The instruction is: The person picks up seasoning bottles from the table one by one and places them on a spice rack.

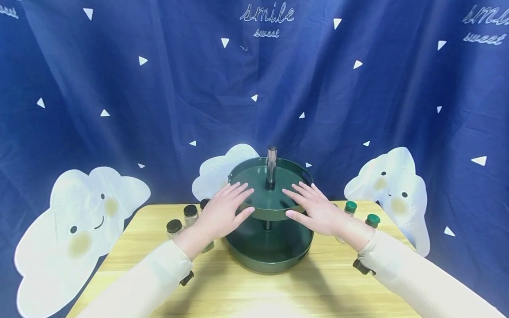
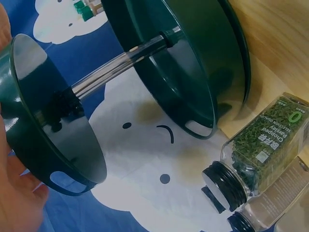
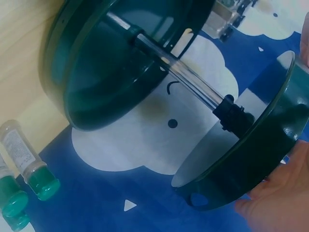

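A dark green two-tier round tray stand (image 1: 270,215) stands upright on the table, its metal post (image 1: 271,165) rising through the upper tray. My left hand (image 1: 222,210) is at the upper tray's left side, fingers straight and spread. On the opposite side my right hand (image 1: 318,211) mirrors it, its fingers also extended. The left wrist view has the left hand (image 2: 21,203) close against the upper tray's outer wall. Likewise the right hand (image 3: 280,193) lies by that wall in the right wrist view. Whether either palm touches the tray is hard to tell. Neither hand grips anything.
Several black-capped spice jars (image 1: 174,227) stand left of the stand, one a chopped parsley jar (image 2: 268,140). To the right are green-capped jars (image 1: 373,220), partly hidden by the right arm. Behind the wooden table (image 1: 238,291) hangs a blue curtain (image 1: 179,88) with cloud prints.
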`<control>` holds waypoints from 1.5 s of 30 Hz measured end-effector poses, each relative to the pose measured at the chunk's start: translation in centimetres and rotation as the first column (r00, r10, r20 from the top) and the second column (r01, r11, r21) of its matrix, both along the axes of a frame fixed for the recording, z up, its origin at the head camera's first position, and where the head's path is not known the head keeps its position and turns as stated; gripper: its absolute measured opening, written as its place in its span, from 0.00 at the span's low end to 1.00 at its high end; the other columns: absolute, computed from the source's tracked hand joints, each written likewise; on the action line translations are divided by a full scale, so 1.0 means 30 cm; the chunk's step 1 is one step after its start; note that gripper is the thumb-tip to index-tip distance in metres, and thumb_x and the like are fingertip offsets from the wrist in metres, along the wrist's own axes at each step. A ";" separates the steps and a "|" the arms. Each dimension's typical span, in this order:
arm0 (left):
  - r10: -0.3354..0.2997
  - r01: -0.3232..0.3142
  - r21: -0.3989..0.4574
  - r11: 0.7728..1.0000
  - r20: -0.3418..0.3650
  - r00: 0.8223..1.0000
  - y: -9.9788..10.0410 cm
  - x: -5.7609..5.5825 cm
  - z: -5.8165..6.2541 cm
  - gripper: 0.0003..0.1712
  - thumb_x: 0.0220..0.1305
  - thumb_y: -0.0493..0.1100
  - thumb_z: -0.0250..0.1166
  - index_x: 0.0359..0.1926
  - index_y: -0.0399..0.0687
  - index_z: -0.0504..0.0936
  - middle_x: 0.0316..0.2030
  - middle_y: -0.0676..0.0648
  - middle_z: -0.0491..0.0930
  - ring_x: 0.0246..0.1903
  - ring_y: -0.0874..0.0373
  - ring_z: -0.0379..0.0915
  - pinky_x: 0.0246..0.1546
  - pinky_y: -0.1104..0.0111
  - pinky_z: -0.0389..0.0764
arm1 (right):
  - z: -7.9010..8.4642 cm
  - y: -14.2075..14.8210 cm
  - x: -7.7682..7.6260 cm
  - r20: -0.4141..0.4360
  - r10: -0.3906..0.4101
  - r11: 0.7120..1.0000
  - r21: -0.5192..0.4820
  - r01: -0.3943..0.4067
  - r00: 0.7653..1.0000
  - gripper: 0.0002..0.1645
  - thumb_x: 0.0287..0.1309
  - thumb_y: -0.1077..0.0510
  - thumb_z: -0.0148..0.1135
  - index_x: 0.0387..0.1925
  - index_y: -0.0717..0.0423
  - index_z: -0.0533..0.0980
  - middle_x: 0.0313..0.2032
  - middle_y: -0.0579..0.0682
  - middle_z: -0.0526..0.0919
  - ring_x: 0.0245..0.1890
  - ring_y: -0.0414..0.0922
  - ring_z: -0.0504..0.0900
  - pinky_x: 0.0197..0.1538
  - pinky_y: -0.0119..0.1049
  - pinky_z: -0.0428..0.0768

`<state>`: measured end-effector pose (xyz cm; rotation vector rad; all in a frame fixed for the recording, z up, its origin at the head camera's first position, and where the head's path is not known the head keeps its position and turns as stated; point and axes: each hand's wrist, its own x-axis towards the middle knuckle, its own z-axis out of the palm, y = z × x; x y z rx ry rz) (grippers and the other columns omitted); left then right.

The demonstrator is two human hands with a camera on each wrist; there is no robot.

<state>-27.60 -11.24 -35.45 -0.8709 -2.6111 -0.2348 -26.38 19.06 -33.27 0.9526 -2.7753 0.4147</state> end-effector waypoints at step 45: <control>-0.167 0.217 0.128 0.968 -0.315 0.934 -0.008 -0.008 -0.022 0.21 0.62 0.54 0.70 0.50 0.47 0.88 0.48 0.48 0.87 0.55 0.52 0.80 0.64 0.55 0.75 | 0.009 0.010 0.008 -0.211 0.087 0.990 -0.090 -0.108 0.974 0.19 0.64 0.50 0.68 0.52 0.55 0.83 0.50 0.48 0.84 0.54 0.48 0.79 0.59 0.48 0.80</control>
